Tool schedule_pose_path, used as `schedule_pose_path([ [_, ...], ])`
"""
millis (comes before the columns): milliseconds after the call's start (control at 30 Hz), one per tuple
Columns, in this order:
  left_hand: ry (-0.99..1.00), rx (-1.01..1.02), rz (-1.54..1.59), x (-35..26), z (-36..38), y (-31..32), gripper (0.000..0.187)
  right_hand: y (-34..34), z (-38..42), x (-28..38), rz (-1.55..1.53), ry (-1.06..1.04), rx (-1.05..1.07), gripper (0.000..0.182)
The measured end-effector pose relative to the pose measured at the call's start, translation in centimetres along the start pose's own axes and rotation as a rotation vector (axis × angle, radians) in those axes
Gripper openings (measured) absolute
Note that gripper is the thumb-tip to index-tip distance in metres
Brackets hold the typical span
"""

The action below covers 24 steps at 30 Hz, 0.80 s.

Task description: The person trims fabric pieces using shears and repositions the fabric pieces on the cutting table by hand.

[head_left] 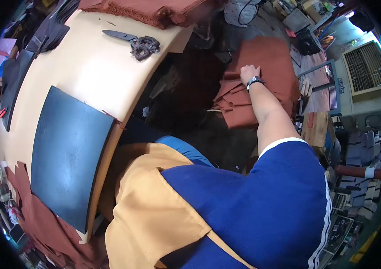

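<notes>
My right hand (pixel 249 74), with a watch on the wrist, reaches out onto a pile of reddish-brown leather sheets (pixel 269 58) right of centre. Its fingers are curled and pressed together on the top sheet near the pile's left side. Loose, uneven edges of the sheets hang below the hand. My left hand is not in view. On the pale tabletop (pixel 83 49) to the left lie scissors (pixel 132 42) with wrapped handles and a dark, smooth rectangular board (pixel 71 157).
More reddish-brown leather (pixel 150 11) lies at the table's top edge, and another piece (pixel 42 215) hangs at lower left. The table's curved edge runs beside my apron. A cardboard box (pixel 315 130) and a red pipe (pixel 363 172) are at right.
</notes>
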<state>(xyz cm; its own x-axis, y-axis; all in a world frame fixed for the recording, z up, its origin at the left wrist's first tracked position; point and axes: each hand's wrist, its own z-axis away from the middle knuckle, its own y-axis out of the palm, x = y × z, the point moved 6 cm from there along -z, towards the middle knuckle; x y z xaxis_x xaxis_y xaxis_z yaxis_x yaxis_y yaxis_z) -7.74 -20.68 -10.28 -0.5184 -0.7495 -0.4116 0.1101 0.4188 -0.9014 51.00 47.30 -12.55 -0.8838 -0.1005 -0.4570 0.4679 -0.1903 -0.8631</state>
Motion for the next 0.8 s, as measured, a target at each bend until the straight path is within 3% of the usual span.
schedule_pose_path([
  [67, -0.010, 0.027, 0.008, 0.6, 0.5, 0.5, 0.033, -1.6, 0.5, -1.1, -0.210, 0.093, -0.078, 0.030],
  [200, -0.035, 0.074, 0.028, 1.8, 1.6, 1.4, 0.028, -7.2, 1.2, -3.5, -0.898, 0.520, -0.522, 0.035],
  [267, -0.038, 0.106, 0.044, 2.5, 1.9, 1.5, 0.027, -9.5, -0.5, -3.9, -1.280, 0.532, -0.764, 0.037],
  [333, -0.040, 0.149, 0.084, 3.3, 2.5, 1.5, 0.025, -14.6, 0.6, -2.2, -1.541, 0.474, -1.058, 0.038],
  [400, -0.045, 0.258, 0.162, 5.2, 2.7, 2.0, 0.024, -21.7, 2.6, 2.3, -1.938, 0.255, -1.188, 0.035],
  [433, 0.027, 0.250, 0.200, 4.2, 2.6, 1.4, 0.024, -25.7, 3.7, 5.4, -2.118, 0.105, -1.203, 0.034],
  [467, 0.344, 0.063, 0.314, -4.6, 0.1, -1.5, 0.028, -29.0, 5.0, 8.8, -2.306, -0.052, -1.190, 0.032],
  [500, 0.552, 0.045, 0.241, -10.3, -1.3, -3.7, 0.028, -31.9, 5.8, 12.7, -2.401, -0.235, -1.146, 0.027],
  [533, 0.631, -0.006, 0.235, -13.5, -2.0, -5.2, 0.030, -35.0, 7.3, 17.3, -2.460, -0.438, -1.025, 0.022],
  [567, 0.661, 0.002, 0.231, -15.4, -2.8, -6.2, 0.035, -37.1, 8.9, 22.6, -2.330, -0.621, -0.817, 0.018],
  [633, 0.750, -0.070, 0.258, -18.6, -4.2, -8.7, 0.042, -38.4, 16.0, 33.2, -1.930, -1.295, -0.331, 0.019],
  [700, 0.772, -0.183, 0.233, -19.8, -5.0, -10.6, 0.040, -36.7, 25.7, 41.7, -1.257, -1.838, 0.169, 0.021],
  [733, 0.772, -0.220, 0.225, -20.0, -5.5, -11.2, 0.038, -36.0, 31.2, 41.7, -1.043, -1.973, 0.426, 0.022],
  [800, 0.763, -0.283, 0.236, -20.1, -6.4, -12.1, 0.035, -32.4, 34.6, 43.2, -0.752, -2.007, 0.540, 0.023],
])
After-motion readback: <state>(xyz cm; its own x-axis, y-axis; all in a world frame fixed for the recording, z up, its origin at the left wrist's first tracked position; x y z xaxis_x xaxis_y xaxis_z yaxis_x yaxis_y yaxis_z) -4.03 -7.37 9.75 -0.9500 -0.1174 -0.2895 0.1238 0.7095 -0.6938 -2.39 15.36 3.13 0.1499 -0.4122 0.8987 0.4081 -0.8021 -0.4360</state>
